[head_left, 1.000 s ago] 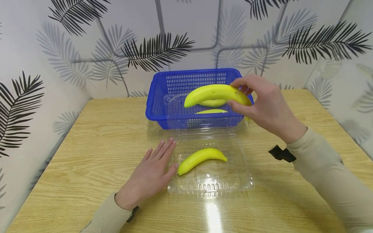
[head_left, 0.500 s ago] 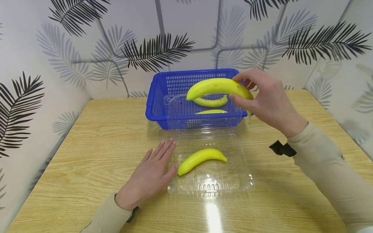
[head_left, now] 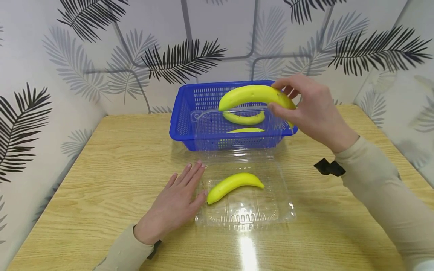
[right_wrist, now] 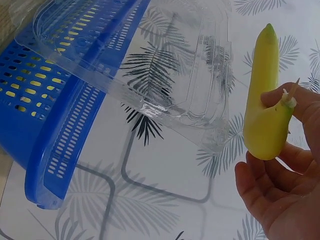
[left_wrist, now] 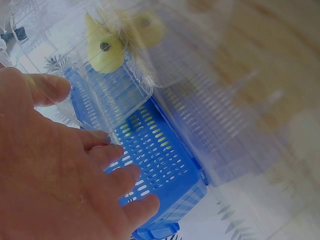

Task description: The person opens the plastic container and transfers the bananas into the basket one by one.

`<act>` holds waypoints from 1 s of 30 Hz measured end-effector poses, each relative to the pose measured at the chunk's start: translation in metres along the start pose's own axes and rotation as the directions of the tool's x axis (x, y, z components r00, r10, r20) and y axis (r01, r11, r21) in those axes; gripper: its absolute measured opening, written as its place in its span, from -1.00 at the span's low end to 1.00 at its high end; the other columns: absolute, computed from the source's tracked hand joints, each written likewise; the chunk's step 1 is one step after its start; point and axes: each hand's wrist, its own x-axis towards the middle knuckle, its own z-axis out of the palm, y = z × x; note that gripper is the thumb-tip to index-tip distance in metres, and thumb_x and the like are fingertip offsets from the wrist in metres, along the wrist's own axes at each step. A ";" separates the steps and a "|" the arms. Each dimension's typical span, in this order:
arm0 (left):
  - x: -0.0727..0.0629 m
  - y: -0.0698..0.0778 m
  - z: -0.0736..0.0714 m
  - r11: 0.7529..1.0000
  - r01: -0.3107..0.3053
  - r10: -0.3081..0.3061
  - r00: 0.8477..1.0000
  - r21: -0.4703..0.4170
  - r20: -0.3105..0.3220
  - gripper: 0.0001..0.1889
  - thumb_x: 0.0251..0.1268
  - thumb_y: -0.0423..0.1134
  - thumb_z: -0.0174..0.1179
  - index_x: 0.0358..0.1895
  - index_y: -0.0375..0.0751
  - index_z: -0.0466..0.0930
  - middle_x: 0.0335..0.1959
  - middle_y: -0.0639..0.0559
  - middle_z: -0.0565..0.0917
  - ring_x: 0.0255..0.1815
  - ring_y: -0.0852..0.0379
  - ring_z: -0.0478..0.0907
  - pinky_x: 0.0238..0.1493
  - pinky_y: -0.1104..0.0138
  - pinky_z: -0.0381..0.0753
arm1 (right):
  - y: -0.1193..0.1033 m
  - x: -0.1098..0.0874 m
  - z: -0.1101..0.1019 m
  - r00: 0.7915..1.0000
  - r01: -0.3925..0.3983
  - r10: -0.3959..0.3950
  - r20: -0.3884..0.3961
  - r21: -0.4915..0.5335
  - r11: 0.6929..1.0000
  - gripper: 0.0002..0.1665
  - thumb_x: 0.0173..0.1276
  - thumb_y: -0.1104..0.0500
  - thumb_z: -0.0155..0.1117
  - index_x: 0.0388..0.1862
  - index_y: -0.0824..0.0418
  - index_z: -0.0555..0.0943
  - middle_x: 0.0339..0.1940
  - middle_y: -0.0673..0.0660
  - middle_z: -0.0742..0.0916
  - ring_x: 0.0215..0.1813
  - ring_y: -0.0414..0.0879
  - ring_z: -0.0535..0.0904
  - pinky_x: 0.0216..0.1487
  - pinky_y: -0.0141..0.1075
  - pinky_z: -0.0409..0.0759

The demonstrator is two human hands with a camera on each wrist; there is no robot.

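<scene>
My right hand (head_left: pixel 310 103) pinches a yellow banana (head_left: pixel 254 95) between thumb and fingers. It hangs above the front part of a blue basket (head_left: pixel 181 137). In the right wrist view a thin pale spike sticks out of the stem end of that banana (right_wrist: pixel 262 125). A clear plastic clamshell container (head_left: pixel 279 209) lies on the table with its lid (head_left: pixel 203 130) raised against the basket. One banana (head_left: pixel 234 185) lies in its base. Along the base's left edge rests my left hand (head_left: pixel 174 207), fingers straight, the thumb beside that banana's tip.
Inside the basket are more bananas: one curved banana (head_left: pixel 244 119) and part of another (head_left: pixel 245 130), seen through the lid. The wooden table (head_left: pixel 125 162) meets a leaf-patterned wall (head_left: pixel 217 30) behind the basket.
My right hand has risen and moved slightly back with the banana, uncovering more of the curved banana in the basket. The left hand and the container have stayed put.
</scene>
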 end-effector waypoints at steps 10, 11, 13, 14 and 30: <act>0.000 0.000 0.000 1.000 -0.007 0.007 1.000 0.009 -0.005 -0.32 0.55 0.11 -0.15 0.59 -0.08 -0.02 0.60 0.09 -0.05 0.58 0.03 -0.13 0.50 -0.06 -0.07 | 0.007 0.008 0.001 1.000 -0.019 0.019 0.019 0.015 1.000 -0.56 0.18 0.25 0.50 0.05 0.27 0.64 -0.15 0.08 0.69 -0.15 -0.07 0.57 -0.13 -0.40 0.46; 0.000 -0.001 0.000 1.000 -0.008 0.008 1.000 0.010 -0.005 -0.31 0.55 0.11 -0.16 0.59 -0.08 -0.03 0.60 0.09 -0.06 0.58 0.03 -0.13 0.50 -0.06 -0.07 | 0.007 0.008 0.001 1.000 -0.020 0.019 0.023 0.017 1.000 -0.56 0.18 0.25 0.49 0.05 0.27 0.64 -0.15 0.08 0.69 -0.15 -0.08 0.57 -0.12 -0.39 0.47; 0.000 -0.001 0.001 1.000 -0.009 0.009 1.000 0.011 -0.005 -0.31 0.55 0.12 -0.16 0.59 -0.07 -0.03 0.60 0.10 -0.07 0.58 0.04 -0.14 0.50 -0.06 -0.07 | 0.009 0.010 0.001 0.999 -0.022 0.022 0.028 0.014 1.000 -0.58 0.20 0.24 0.48 0.05 0.27 0.64 -0.15 0.07 0.69 -0.14 -0.09 0.56 -0.12 -0.38 0.47; -0.001 -0.001 0.001 1.000 -0.009 0.009 1.000 0.010 -0.003 -0.31 0.55 0.12 -0.17 0.60 -0.07 -0.04 0.60 0.10 -0.07 0.58 0.04 -0.14 0.50 -0.06 -0.07 | 0.010 0.011 0.001 0.999 -0.021 0.021 0.031 0.013 1.000 -0.58 0.21 0.23 0.48 0.05 0.27 0.64 -0.15 0.07 0.69 -0.14 -0.09 0.56 -0.12 -0.37 0.47; 0.000 -0.001 0.001 1.000 -0.010 0.010 1.000 0.006 -0.007 -0.31 0.54 0.11 -0.16 0.60 -0.07 -0.04 0.60 0.11 -0.07 0.58 0.05 -0.15 0.50 -0.06 -0.07 | 0.021 0.022 0.001 0.995 -0.059 0.058 0.082 0.008 0.998 -0.60 0.29 0.19 0.41 0.10 0.24 0.64 -0.07 0.07 0.70 -0.09 -0.07 0.54 -0.11 -0.30 0.47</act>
